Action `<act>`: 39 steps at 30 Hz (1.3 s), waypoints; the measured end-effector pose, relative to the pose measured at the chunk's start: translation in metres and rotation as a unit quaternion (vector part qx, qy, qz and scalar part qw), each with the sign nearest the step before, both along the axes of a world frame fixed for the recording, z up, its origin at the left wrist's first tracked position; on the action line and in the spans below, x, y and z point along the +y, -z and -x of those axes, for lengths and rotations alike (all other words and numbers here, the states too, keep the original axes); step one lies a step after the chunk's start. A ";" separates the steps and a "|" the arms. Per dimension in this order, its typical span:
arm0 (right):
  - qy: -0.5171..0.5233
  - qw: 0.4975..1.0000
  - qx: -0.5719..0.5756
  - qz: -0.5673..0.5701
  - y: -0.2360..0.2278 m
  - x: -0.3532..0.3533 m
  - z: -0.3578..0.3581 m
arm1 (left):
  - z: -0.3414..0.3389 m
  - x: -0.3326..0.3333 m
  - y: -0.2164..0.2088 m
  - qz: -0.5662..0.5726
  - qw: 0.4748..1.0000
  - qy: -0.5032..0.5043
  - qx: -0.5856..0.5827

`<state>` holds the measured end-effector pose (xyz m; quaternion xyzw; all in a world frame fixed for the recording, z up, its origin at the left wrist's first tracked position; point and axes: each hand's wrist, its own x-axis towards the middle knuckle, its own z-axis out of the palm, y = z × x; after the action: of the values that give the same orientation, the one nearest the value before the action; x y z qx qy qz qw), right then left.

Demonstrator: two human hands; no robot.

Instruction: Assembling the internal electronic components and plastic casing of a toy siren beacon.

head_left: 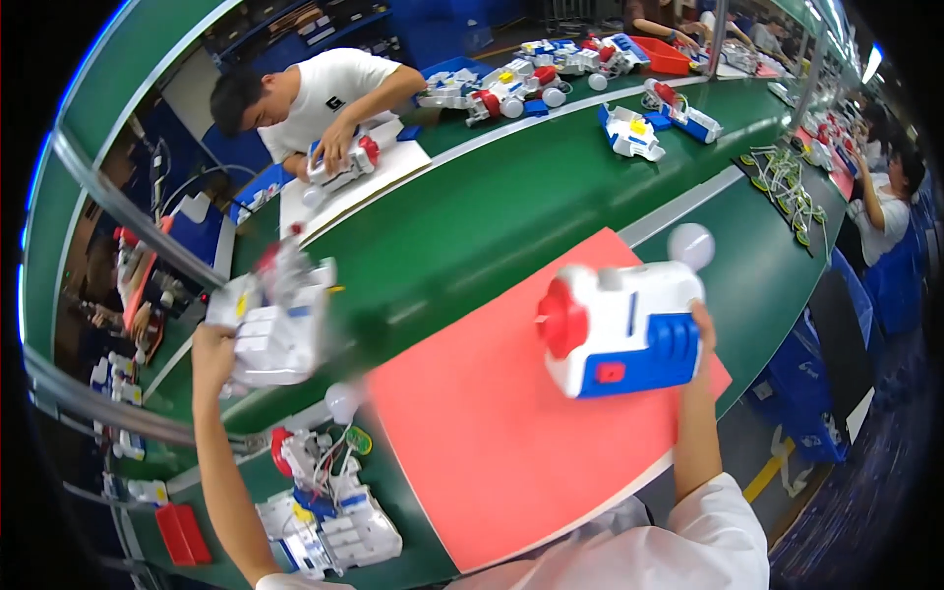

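Above the red mat (492,433), held by right hand (700,329): white-blue toy housing (619,329), long axis 9-to-3, red wheel toward 9; fingers mostly hidden behind. At 9 o'clock, left hand (211,349) gripping blurred toy housing (275,324), details unreadable.

Pink mat (492,433) on green conveyor table (472,226); co-worker in white shirt (324,88) opposite.

White short-sleeved top, sleeve ends at the elbows — bare forearms, bare hands, no gloves
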<state>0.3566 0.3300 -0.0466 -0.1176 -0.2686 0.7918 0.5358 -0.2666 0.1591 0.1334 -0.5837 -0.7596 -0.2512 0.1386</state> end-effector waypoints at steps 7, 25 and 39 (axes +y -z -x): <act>0.322 0.945 -0.001 -0.055 -0.009 -0.019 -0.116 | -0.212 0.079 0.009 0.126 0.983 0.099 -0.085; 0.361 0.920 -0.135 -0.065 0.115 -0.222 -0.149 | -0.585 0.232 0.157 0.013 0.925 0.325 -0.195; -0.126 0.921 -0.367 -0.025 -0.054 -0.032 0.045 | -0.234 0.104 0.056 0.178 0.906 0.164 -0.346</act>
<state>0.3113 0.2977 0.0072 -0.3515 -0.4786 0.7473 0.2982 -0.0323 0.2628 0.0770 -0.5912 -0.6857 -0.3170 -0.2826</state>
